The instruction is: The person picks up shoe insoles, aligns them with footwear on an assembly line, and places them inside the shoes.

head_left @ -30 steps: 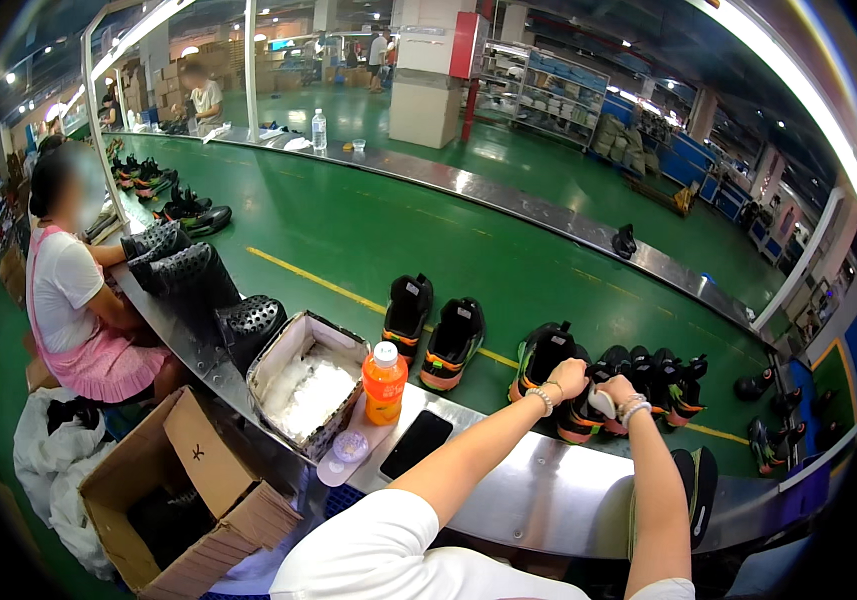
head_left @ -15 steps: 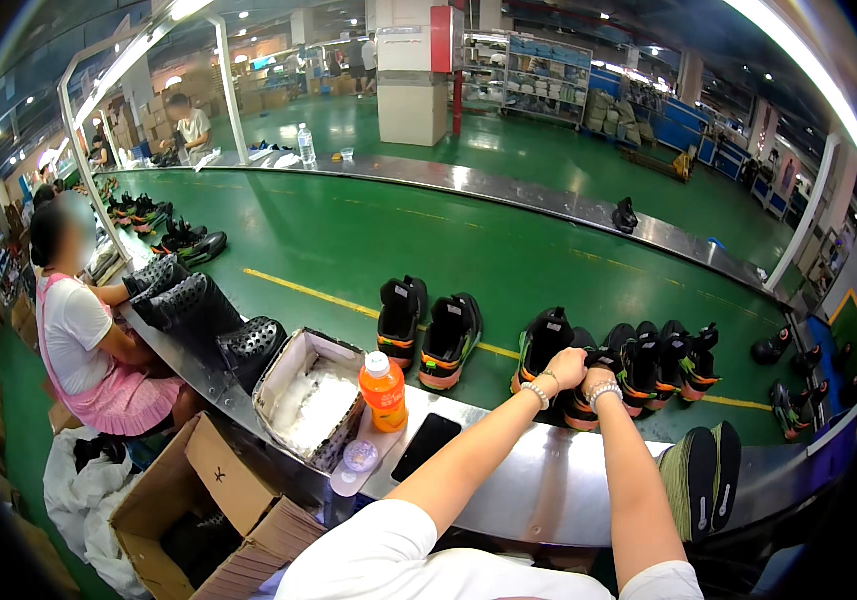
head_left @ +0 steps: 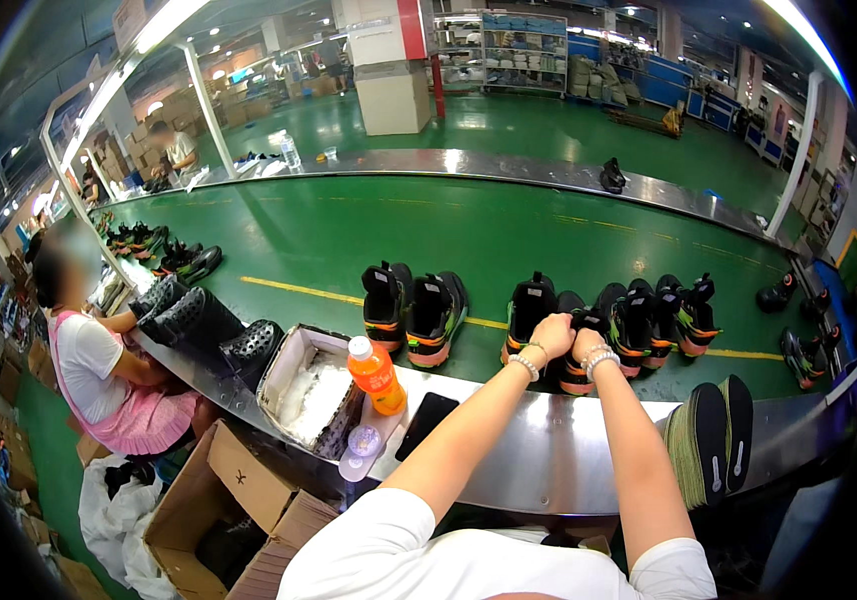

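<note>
Both arms reach over the bench to a black sneaker (head_left: 576, 383) with an orange sole, standing on the green belt. My left hand (head_left: 552, 334) is closed at the shoe's upper opening, its fingertips partly hidden. Beside it my right hand (head_left: 588, 344) is also closed on the same shoe, near the tongue. Just left of my hands stands another black sneaker (head_left: 529, 318). To the right, several more sneakers (head_left: 637, 325) are crowded together. A separate pair, with its nearer sneaker (head_left: 437, 322) in plain sight, stands farther left.
On the metal bench (head_left: 519, 455) are a stack of insoles (head_left: 697, 445), a black phone (head_left: 428, 425), an orange drink bottle (head_left: 377, 376) and a lined box (head_left: 311, 395). Black clogs (head_left: 252, 350) lie farther left, near a seated co-worker (head_left: 89, 360). A cardboard carton (head_left: 239, 480) stands below.
The whole view has shifted a little, with the belt and shoes now slightly higher in the picture. Both hands stay at the same sneaker.
</note>
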A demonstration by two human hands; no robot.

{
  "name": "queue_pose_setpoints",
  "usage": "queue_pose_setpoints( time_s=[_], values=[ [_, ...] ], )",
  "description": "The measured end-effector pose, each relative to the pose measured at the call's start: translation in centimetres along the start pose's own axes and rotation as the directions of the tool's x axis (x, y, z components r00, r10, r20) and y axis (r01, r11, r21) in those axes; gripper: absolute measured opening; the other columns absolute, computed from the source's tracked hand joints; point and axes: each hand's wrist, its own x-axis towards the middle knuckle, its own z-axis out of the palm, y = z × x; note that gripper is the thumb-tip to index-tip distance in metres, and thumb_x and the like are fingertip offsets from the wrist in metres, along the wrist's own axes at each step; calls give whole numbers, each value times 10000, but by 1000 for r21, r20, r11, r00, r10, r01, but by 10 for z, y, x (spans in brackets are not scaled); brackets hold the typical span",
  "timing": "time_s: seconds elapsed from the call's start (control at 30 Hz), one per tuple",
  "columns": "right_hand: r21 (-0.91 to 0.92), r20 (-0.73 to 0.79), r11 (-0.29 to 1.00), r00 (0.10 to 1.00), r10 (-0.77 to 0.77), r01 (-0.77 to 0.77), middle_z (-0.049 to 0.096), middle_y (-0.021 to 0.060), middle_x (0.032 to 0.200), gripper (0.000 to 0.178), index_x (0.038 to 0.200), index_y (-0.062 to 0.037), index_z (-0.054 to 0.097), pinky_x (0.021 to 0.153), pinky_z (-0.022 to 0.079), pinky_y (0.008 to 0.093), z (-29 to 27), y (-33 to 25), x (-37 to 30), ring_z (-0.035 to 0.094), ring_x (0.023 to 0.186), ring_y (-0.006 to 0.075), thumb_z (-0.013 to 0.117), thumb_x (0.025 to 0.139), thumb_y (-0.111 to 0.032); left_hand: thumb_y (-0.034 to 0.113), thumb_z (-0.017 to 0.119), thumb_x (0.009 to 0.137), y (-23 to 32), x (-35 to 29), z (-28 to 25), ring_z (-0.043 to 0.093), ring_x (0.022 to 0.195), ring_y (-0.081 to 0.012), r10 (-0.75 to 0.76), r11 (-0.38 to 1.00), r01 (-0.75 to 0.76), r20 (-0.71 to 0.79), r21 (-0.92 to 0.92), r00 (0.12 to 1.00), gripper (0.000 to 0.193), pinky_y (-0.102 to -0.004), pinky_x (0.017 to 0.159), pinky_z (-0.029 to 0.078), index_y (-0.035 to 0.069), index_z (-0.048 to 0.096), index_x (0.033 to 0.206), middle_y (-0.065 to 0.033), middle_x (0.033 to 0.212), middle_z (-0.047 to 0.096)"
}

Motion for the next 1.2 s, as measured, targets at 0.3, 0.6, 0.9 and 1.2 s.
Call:
queue_pose_setpoints(
  time_s=[0.3, 0.6, 0.9, 1.2],
  values=[
    [447, -624, 796, 780, -49, 408, 609, 148, 751, 249, 929, -16, 584, 606, 457, 365, 25, 39, -116, 590, 671, 284, 584, 733, -170, 68, 521, 697, 73, 0, 10, 596, 739, -331, 18, 970, -69, 210, 234, 978, 120, -403, 646, 486, 3, 613, 741, -174, 803, 603],
    [323, -665, 880, 745, -51, 349, 608, 120, 759, 173, 808, -46, 580, 602, 463, 361, 28, 36, -103, 588, 664, 289, 579, 749, -209, 167, 456, 780, 38, 24, 48, 600, 727, -244, -403, 912, 347, 638, 219, 656, 238, -349, 643, 466, 11, 630, 829, -151, 827, 618],
    [423, -619, 838, 786, -9, 343, 598, 119, 677, 193, 753, -46, 596, 586, 443, 347, 24, 34, -102, 582, 656, 274, 635, 721, -232, 122, 463, 748, 12, 37, 37, 557, 699, -241, -37, 887, -420, 934, 194, 354, 231, -344, 635, 427, -14, 628, 837, -149, 804, 628],
    [558, -646, 693, 763, 18, 457, 579, 88, 725, 203, 759, -20, 552, 548, 440, 310, 38, 30, -91, 579, 606, 220, 642, 729, -200, 167, 439, 752, 29, 33, 14, 574, 742, -273, -9, 844, -499, 934, 198, 356, 288, -353, 676, 439, -42, 620, 833, -169, 812, 625]
  ],
)
